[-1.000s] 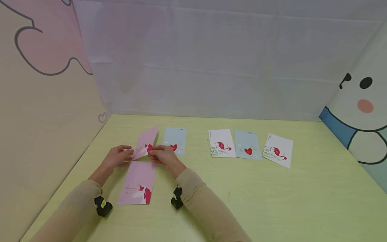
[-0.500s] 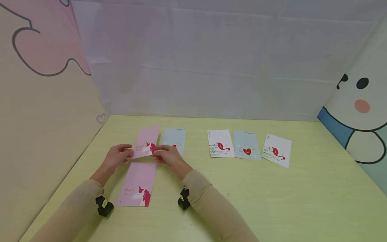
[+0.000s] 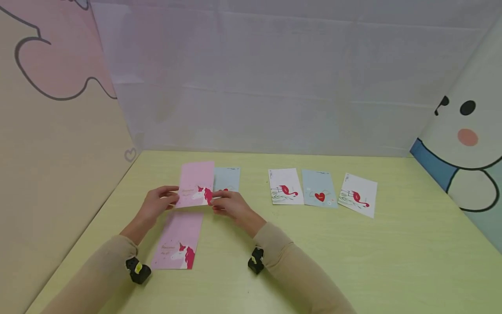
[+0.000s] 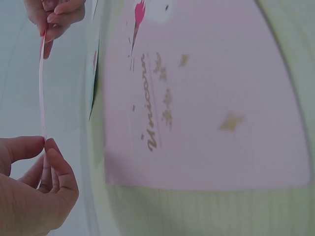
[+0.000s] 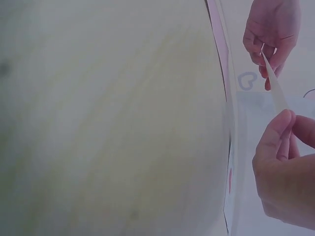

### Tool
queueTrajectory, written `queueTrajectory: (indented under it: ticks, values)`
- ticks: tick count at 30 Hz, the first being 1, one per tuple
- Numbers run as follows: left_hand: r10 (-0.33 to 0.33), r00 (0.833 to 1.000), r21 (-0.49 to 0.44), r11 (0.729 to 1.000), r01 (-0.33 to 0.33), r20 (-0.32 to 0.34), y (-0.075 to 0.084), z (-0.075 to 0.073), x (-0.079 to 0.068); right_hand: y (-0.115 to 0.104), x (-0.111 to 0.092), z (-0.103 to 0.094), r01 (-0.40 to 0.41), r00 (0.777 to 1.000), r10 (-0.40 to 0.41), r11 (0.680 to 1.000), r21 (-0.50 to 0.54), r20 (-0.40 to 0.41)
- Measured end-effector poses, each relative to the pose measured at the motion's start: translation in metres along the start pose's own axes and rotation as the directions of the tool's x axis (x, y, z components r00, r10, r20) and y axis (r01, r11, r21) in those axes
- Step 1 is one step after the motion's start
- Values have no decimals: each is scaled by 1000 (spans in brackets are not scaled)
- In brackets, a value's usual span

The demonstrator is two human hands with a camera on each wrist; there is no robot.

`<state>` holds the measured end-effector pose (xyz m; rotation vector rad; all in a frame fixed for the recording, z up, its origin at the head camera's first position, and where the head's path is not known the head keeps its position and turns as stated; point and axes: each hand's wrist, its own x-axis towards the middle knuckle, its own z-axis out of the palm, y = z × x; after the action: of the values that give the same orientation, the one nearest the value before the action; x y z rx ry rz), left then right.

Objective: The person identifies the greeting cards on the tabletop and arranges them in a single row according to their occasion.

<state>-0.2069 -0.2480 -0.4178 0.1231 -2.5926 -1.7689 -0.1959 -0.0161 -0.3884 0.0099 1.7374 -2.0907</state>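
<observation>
Both hands hold a pink unicorn card (image 3: 194, 179) raised above the table, its printed face toward the head camera. The left hand (image 3: 158, 201) pinches its left edge between thumb and fingers, and the right hand (image 3: 234, 206) pinches the lower right edge. Edge-on, the card appears as a thin strip in both wrist views, with the left hand (image 4: 42, 184) and the right hand (image 5: 283, 167) at its ends. Below lies a second pink unicorn card (image 3: 178, 240), flat on the table; its gold "Unicorn" lettering shows in the left wrist view.
Behind the raised card lies a blue heart card (image 3: 229, 176), partly covered. Farther right are a white flamingo card (image 3: 286, 186), another blue heart card (image 3: 319, 187) and a tilted white flamingo card (image 3: 358, 195). A pale cloth wall (image 3: 255, 87) rises behind the yellow-green table (image 3: 306, 261).
The raised pink card has shifted right and turned more squarely to the head camera, covering more of the blue card. The right hand has moved right with it; the left slightly.
</observation>
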Motion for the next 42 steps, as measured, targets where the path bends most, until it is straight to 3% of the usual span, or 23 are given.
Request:
queueTrajectory:
  ticks: [5, 11, 19, 26, 42]
  values:
    - [-22, 999, -37, 999, 24, 40, 33, 10, -20, -3, -8, -14, -9, 1000, 9, 1000, -16, 30]
    - [-11, 995, -46, 999, 16, 100, 51, 18, -32, -5, -16, -29, -3, 998, 6, 999, -51, 61]
    - [19, 984, -59, 998, -8, 179, 54, 26, -41, -10, -27, -42, -14, 997, 21, 995, -101, 69]
    - [24, 971, -69, 998, -8, 239, 54, 31, -46, -14, -35, -50, 16, 999, -12, 992, -126, 31]
    - [-31, 964, -86, 995, 55, 263, 58, 40, -62, -17, -52, -59, 37, 999, -35, 987, -156, 14]
